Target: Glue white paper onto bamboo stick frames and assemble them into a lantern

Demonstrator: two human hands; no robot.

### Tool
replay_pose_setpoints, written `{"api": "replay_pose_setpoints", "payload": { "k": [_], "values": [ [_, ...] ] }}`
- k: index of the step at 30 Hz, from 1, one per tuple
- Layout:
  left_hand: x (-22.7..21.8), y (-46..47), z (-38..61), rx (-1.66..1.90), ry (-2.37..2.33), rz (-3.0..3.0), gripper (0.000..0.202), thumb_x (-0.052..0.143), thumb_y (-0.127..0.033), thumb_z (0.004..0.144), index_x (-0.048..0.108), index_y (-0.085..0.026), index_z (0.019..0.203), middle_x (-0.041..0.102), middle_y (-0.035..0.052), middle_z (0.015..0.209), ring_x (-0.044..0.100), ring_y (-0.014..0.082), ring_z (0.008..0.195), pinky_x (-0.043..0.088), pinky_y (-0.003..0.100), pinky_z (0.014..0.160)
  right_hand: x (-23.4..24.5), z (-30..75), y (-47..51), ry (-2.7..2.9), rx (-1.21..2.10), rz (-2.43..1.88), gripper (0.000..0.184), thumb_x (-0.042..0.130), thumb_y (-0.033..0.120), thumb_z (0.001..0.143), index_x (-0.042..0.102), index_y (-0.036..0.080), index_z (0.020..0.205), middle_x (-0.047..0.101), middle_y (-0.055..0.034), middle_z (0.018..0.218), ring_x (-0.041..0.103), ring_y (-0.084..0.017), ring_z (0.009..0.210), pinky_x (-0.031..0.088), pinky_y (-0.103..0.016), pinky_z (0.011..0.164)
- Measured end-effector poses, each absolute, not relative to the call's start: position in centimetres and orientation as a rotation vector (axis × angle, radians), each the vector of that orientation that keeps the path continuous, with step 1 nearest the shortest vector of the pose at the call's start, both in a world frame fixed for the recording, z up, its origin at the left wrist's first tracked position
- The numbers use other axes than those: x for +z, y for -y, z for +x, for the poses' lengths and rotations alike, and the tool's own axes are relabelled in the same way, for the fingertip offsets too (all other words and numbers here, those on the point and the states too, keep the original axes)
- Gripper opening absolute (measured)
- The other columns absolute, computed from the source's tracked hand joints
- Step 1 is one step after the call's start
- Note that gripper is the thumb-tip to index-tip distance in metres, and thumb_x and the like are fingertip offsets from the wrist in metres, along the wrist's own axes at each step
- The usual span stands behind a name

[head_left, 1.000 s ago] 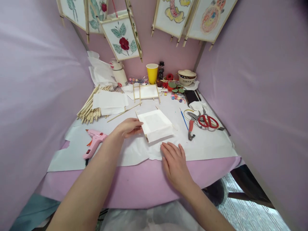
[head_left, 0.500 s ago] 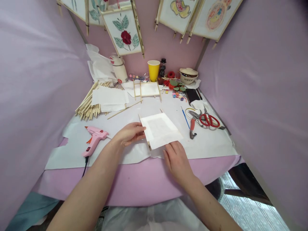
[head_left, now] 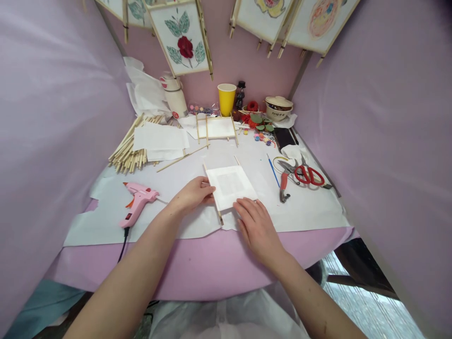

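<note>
- White, thin clothing [head_left: 226, 318] on the person is nearest, below the table's edge.
- Pink cloth [head_left: 208, 270] hangs over that edge, with a white sheet [head_left: 310, 219] spread on top of it.
- Right hand [head_left: 257, 226]: palm down, fingers close together, their tips on the near edge of the paper-covered frame; whether they pinch it cannot be told.
- Pink glue gun [head_left: 139, 200], lying left of the left forearm, its black cord running off the near edge.
- Left hand [head_left: 197, 194]: clamped on the frame's left side, thumb above, fingers partly hidden.
- Paper-covered frame [head_left: 231, 184]: between the two hands, over the middle of the table, slightly turned, stick ends jutting out at the far side and near left corner.
- Pruners [head_left: 283, 181], scissors [head_left: 310, 176] and a blue brush [head_left: 273, 170], grouped to the right.
- Bundled sticks [head_left: 123, 153], far left, with white papers [head_left: 160, 141] over them.
- Second frame [head_left: 217, 128], standing beyond the first.
- Yellow cup [head_left: 226, 100], between a white flask [head_left: 176, 102] and a lidded bowl [head_left: 278, 112].
- Flower-painted panel [head_left: 185, 42], hanging before the pink wall.
</note>
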State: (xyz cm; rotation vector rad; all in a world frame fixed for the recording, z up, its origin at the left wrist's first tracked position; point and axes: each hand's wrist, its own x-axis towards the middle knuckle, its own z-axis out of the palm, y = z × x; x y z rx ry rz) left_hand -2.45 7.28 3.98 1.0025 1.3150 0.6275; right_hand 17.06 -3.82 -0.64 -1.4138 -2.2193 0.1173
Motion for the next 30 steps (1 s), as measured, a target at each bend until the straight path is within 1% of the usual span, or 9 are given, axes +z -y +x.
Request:
{"api": "replay_pose_setpoints", "payload": {
  "k": [8,12,15,17,21,23,26,28,30],
  "values": [
    [3.2,-7.4,-2.2,0.489,-1.529,1.319,0.021,0.055,-0.015,0.085,0.055,-0.015,0.107,0.070,0.0053,0.083,0.071,0.0169,0.071,0.057,0.028,0.073,-0.2,16.2,3.2,2.302,0.114,-1.555,0.041,0.046,0.028,0.098,0.051,0.015,0.137,0.052,-0.0100,0.141,0.042,-0.027,0.132,0.025,-0.050,0.115],
    [3.8,-7.8,-2.3,0.383,-1.671,1.527,0.023,0.061,-0.020,0.081,0.061,-0.016,0.103,0.070,0.0053,0.077,0.070,0.0231,0.080,0.054,0.035,0.082,-0.3,15.6,2.8,2.298,0.082,-1.619,0.045,0.049,0.034,0.097,0.050,0.017,0.139,0.052,-0.0112,0.141,0.043,-0.028,0.131,0.028,-0.051,0.111],
    [4.4,-6.9,-2.2,0.389,-1.839,1.697,0.033,0.063,-0.025,0.081,0.060,-0.013,0.111,0.069,0.0131,0.096,0.064,0.0332,0.103,0.047,0.047,0.094,-0.3,15.6,2.8,2.317,0.081,-1.624,0.047,0.048,0.035,0.098,0.048,0.016,0.141,0.051,-0.0115,0.143,0.041,-0.028,0.133,0.027,-0.050,0.112],
    [4.4,-5.1,-1.7,0.505,-1.912,1.970,0.033,0.059,-0.025,0.086,0.058,-0.010,0.116,0.065,0.0179,0.110,0.058,0.0358,0.114,0.044,0.051,0.097,0.0,16.3,2.9,2.332,0.071,-1.599,0.048,0.044,0.034,0.099,0.045,0.014,0.143,0.047,-0.0110,0.147,0.038,-0.026,0.136,0.023,-0.049,0.115],
    [2.8,-0.2,0.2,0.773,-1.452,2.624,0.032,0.043,-0.022,0.096,0.058,-0.010,0.122,0.064,0.0156,0.121,0.058,0.0269,0.118,0.045,0.043,0.102,0.6,18.7,2.7,2.338,0.012,-1.590,0.045,0.036,0.028,0.102,0.044,0.012,0.143,0.044,-0.0085,0.150,0.033,-0.023,0.141,0.016,-0.048,0.118],
    [1.5,1.3,1.1,0.614,-1.269,2.754,0.041,0.046,-0.025,0.096,0.050,-0.009,0.133,0.053,0.0171,0.140,0.046,0.0283,0.134,0.040,0.044,0.110,0.7,19.8,2.2,2.381,0.009,-1.576,0.045,0.037,0.028,0.101,0.044,0.014,0.143,0.043,-0.0072,0.151,0.031,-0.024,0.143,0.015,-0.050,0.118],
    [0.0,1.7,1.7,0.289,-1.286,2.723,0.071,0.057,-0.040,0.091,0.032,-0.005,0.148,0.033,0.0207,0.155,0.026,0.0314,0.146,0.028,0.049,0.117,0.5,20.6,1.3,2.450,0.035,-1.551,0.047,0.043,0.029,0.099,0.044,0.016,0.144,0.043,-0.0065,0.151,0.030,-0.025,0.144,0.015,-0.054,0.118],
    [-0.3,1.2,1.6,0.188,-1.315,2.669,0.083,0.057,-0.052,0.088,0.027,-0.005,0.150,0.028,0.0209,0.156,0.023,0.0314,0.147,0.027,0.049,0.118,0.4,20.6,0.8,2.462,0.048,-1.555,0.047,0.046,0.030,0.098,0.045,0.017,0.143,0.045,-0.0068,0.150,0.031,-0.027,0.143,0.017,-0.055,0.118],
    [-0.1,0.6,1.3,0.176,-1.325,2.656,0.087,0.054,-0.059,0.087,0.027,-0.006,0.151,0.026,0.0203,0.157,0.021,0.0309,0.147,0.027,0.049,0.118,0.3,20.4,0.5,2.454,0.047,-1.561,0.047,0.047,0.032,0.098,0.046,0.016,0.142,0.045,-0.0075,0.150,0.031,-0.027,0.143,0.018,-0.055,0.118]
  ]
}}
